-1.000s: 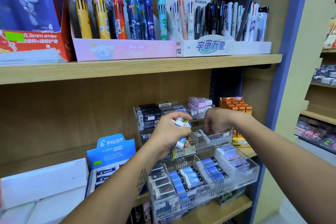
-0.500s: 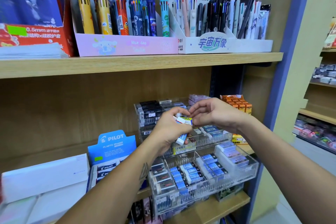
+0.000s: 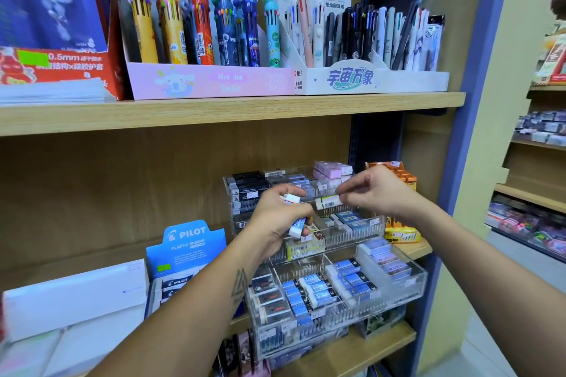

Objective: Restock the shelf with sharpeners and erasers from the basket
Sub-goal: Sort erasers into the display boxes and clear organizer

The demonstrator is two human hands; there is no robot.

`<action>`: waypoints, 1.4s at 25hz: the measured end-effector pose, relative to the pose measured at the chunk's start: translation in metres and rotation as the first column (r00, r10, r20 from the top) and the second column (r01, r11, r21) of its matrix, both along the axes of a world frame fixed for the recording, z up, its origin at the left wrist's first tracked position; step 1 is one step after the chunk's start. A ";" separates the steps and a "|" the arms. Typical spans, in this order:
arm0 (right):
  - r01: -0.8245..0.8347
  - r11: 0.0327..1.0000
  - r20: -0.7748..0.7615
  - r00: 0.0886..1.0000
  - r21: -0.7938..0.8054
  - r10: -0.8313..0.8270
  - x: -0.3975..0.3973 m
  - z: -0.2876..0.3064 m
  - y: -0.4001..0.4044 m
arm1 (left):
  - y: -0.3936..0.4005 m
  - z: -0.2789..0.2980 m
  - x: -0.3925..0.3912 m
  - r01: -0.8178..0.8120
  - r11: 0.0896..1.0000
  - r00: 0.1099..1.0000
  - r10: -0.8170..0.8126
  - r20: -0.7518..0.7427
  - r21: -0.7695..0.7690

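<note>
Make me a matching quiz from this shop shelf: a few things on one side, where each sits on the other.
Things:
1. Character pens
2. Pilot box
3. Orange boxes
4. Barcoded eraser

Places:
A. Pinched in the right hand
B. Upper shelf, pink tray
C. Right of the clear rack
D. Left of the clear rack

Pairs: 1-B, 2-D, 3-C, 4-A

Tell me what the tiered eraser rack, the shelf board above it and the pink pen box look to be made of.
Rack: clear rigid plastic, probably acrylic; the erasers show through its glossy walls and dividers.
Shelf board: light wood grain, matte; it could be laminate rather than solid wood.
Pink pen box: printed cardboard, by its thin folded walls and flat print.
</note>
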State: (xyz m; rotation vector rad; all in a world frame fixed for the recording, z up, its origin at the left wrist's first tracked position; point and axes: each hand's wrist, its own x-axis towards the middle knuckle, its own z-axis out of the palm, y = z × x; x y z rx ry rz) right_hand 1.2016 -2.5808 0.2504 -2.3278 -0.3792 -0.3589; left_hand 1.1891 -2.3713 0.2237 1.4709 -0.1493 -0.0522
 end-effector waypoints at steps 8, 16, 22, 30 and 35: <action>-0.067 0.888 -0.135 0.991 -0.454 0.006 0.030 -0.011 0.013 | 0.000 -0.001 0.004 0.002 1.000 1.000 -0.002 -0.019 0.013; -0.043 0.796 -0.203 0.974 -0.603 -0.100 0.044 -0.015 0.032 | 0.000 -0.003 0.006 0.011 1.000 1.000 -0.011 -0.015 0.015; -0.027 0.871 -0.210 0.974 -0.490 -0.088 0.036 -0.010 0.039 | 0.003 -0.003 0.005 0.063 0.997 0.998 -0.063 0.005 0.036; -0.150 0.761 -0.274 0.875 0.631 0.400 0.013 -0.020 0.047 | 0.007 0.000 0.002 0.150 0.989 0.988 -0.150 0.025 0.016; -0.018 0.886 -0.149 0.984 0.464 0.098 0.006 -0.022 0.032 | 0.004 -0.001 0.003 0.077 0.997 0.997 -0.077 -0.014 -0.006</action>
